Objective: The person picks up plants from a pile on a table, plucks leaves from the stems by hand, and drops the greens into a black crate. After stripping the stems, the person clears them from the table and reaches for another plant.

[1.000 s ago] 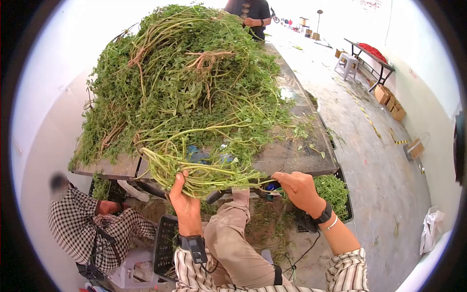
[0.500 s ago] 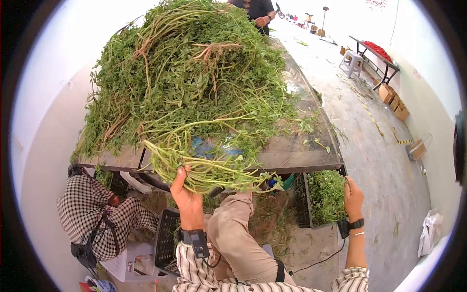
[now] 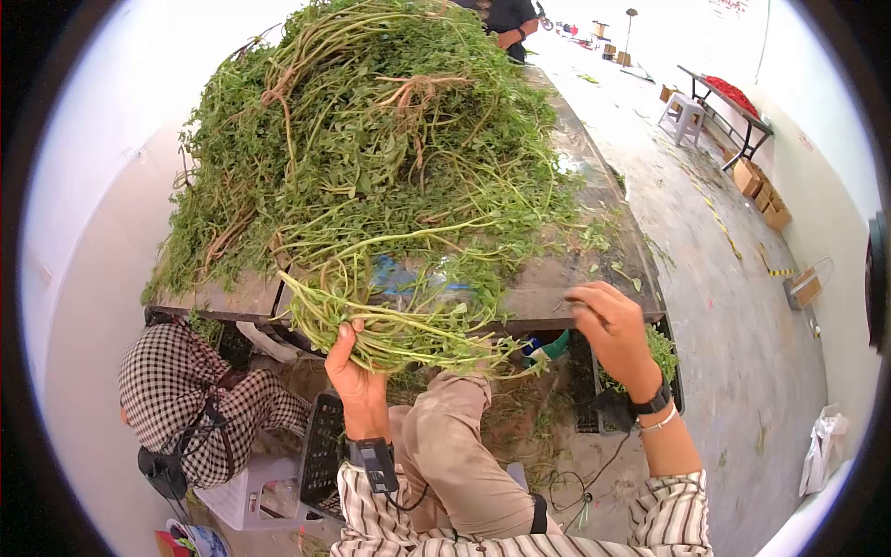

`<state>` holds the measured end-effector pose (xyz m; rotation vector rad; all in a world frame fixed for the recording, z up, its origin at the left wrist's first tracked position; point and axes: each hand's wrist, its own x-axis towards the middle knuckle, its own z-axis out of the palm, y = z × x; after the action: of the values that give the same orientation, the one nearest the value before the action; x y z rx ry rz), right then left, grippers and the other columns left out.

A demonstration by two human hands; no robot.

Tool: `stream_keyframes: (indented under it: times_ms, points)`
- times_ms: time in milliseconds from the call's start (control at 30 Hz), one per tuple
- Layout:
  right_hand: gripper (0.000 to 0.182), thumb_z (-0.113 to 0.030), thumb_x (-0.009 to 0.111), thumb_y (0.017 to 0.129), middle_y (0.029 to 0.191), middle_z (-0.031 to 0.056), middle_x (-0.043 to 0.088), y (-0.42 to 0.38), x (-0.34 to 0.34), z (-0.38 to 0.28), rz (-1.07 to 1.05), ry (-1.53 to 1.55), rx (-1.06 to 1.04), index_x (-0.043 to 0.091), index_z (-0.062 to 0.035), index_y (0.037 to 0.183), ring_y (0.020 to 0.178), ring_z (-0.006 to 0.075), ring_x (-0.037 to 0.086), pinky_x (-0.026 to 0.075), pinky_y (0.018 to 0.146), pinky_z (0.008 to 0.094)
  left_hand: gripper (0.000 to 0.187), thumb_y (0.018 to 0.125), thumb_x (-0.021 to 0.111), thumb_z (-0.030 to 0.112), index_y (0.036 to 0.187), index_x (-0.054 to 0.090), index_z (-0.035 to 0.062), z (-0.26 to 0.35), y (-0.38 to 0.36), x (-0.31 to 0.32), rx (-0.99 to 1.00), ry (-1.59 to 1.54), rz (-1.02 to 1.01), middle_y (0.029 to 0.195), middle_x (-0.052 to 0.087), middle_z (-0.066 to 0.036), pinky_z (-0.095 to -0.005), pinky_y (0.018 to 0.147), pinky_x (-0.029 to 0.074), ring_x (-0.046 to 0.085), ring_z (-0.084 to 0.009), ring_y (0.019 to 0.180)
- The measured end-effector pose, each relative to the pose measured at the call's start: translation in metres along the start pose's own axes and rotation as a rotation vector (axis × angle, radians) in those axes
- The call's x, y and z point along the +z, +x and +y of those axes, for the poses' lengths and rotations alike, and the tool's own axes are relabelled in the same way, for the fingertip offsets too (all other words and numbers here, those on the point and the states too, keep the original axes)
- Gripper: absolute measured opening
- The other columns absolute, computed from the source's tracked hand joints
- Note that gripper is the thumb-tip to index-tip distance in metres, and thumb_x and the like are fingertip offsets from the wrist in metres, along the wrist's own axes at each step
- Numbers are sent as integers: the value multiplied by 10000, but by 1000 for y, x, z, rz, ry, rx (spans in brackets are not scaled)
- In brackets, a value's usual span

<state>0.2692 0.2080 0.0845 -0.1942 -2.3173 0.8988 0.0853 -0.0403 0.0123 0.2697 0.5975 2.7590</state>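
Observation:
My left hand (image 3: 357,385) is closed round a bunch of leafy green stems (image 3: 408,342), thumb on top, at the near edge of the wooden table (image 3: 557,283). The bunch lies sideways, cut ends to the left and leaves to the right. My right hand (image 3: 617,339) is raised near the table's right front corner. Its fingers point left, slightly blurred and apart, with nothing seen in them. Behind the bunch rises a big heap of green plants (image 3: 362,148), some with brown roots showing. Below my right hand stands a crate of greens (image 3: 663,351), partly hidden by it.
A person in checkered clothing (image 3: 172,390) crouches at the left, and another person in black (image 3: 515,28) stands behind the heap. A black crate (image 3: 320,455) sits by my left leg. Farther right are a white stool (image 3: 685,119), a side table and cardboard boxes (image 3: 775,206).
My right hand has moved up and left, away from the crate's right side, towards the table edge. My left hand keeps hold of the bunch. The view has shifted slightly.

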Motion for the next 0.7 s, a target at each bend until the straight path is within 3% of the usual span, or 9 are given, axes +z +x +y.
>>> stream_keyframes:
  times_ms: [133, 200, 333, 467, 533, 700]
  points:
    - [177, -45, 555, 772, 927, 126, 596, 40, 37, -27, -193, 175, 12, 602, 16, 930, 778, 260, 587, 469, 692, 312, 107, 824, 586, 109, 906, 566, 43, 7, 2, 5, 16, 16, -2, 805, 615, -41, -424, 771, 500, 593, -230, 780]
    - [214, -57, 544, 778, 976, 130, 581, 52, 63, -26, -325, 210, -207, 593, 6, 976, 826, 285, 578, 466, 722, 334, 101, 826, 588, 114, 898, 564, 48, 9, 0, 8, 25, 17, -47, 800, 608, -41, -422, 776, 501, 590, -235, 781]
    - [229, -60, 518, 789, 963, 138, 565, 61, 98, -31, -427, 272, -361, 563, -1, 1005, 858, 325, 555, 453, 748, 364, 115, 827, 591, 127, 899, 556, 45, 10, 0, 5, 20, 14, -21, 792, 595, -39, -418, 776, 506, 590, -235, 796]
    - [171, -59, 516, 789, 908, 141, 552, 59, 106, -30, -439, 313, -341, 555, 10, 940, 816, 330, 544, 446, 704, 379, 141, 825, 594, 124, 927, 550, 38, 12, 0, 5, 9, 6, -23, 788, 600, -41, -409, 769, 512, 596, -228, 789]
    - [129, -54, 513, 790, 852, 140, 531, 57, 104, -30, -430, 178, -291, 541, 15, 894, 765, 331, 532, 434, 655, 386, 165, 816, 606, 119, 944, 551, 31, 12, 0, 6, 19, 24, -37, 782, 603, -43, -397, 756, 518, 600, -218, 776]
    - [150, -43, 506, 795, 831, 146, 531, 58, 97, -35, -486, 105, -279, 547, 9, 930, 731, 329, 529, 436, 635, 380, 174, 802, 621, 115, 942, 562, 29, 11, 0, -1, 34, 18, -10, 779, 609, -45, -399, 742, 523, 604, -216, 777]
